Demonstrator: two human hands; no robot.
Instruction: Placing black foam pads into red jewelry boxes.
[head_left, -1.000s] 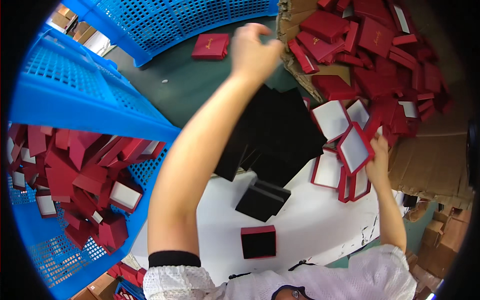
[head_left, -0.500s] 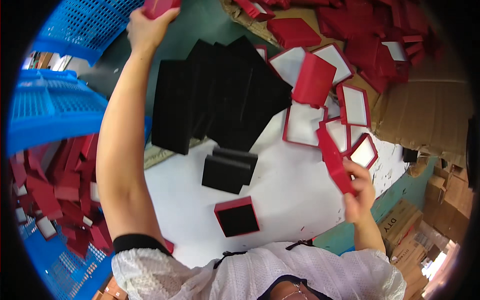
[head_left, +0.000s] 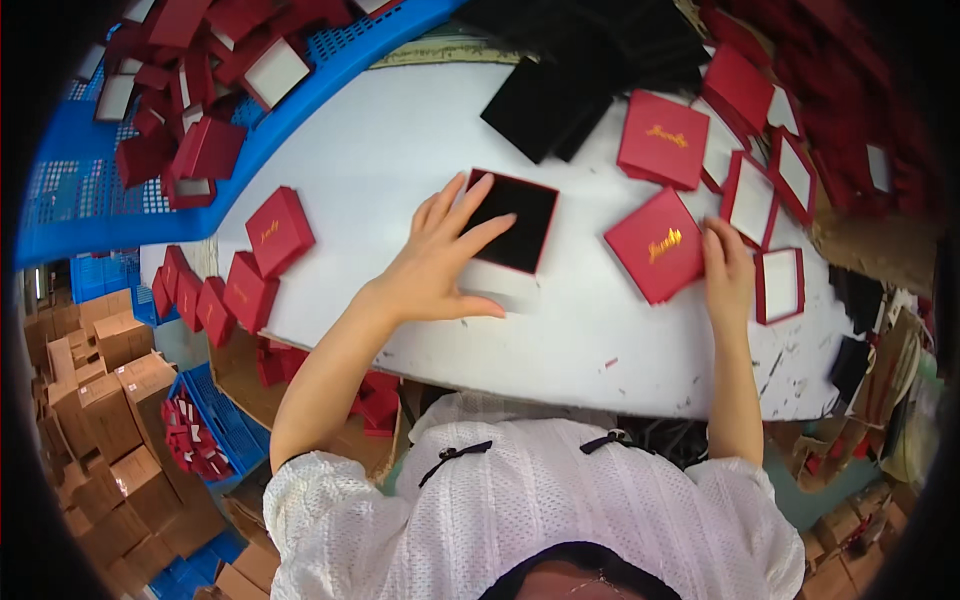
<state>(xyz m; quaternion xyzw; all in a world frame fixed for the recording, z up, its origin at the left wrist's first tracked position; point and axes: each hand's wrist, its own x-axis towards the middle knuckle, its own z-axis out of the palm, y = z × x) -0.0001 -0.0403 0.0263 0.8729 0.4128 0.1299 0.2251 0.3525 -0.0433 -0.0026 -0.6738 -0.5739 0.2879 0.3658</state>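
My left hand [head_left: 430, 265] is stretched over a small red box base with a black insert [head_left: 520, 228]. Its fingers are spread, the fingertips lying over the insert, and nothing is gripped. At the right, my right hand [head_left: 727, 268] pinches the edge of a red box lid with gold lettering [head_left: 655, 247]; the thumb is hidden. Just behind that lid lies another red lid with gold lettering [head_left: 664, 138]. Black foam pads [head_left: 545, 108] lie on the table beyond the box base.
Open red box parts with white insides [head_left: 780, 285] lie at the right of the white table [head_left: 480, 345]. Several red boxes [head_left: 280, 232] stand near its left edge. A blue crate [head_left: 100, 225] heaped with red boxes is at the far left. Cartons [head_left: 120, 400] are stacked below.
The view has turned. My left hand has come from the upper left, where it held a red piece, to the box base. The lid in my right hand now shows its lettered face.
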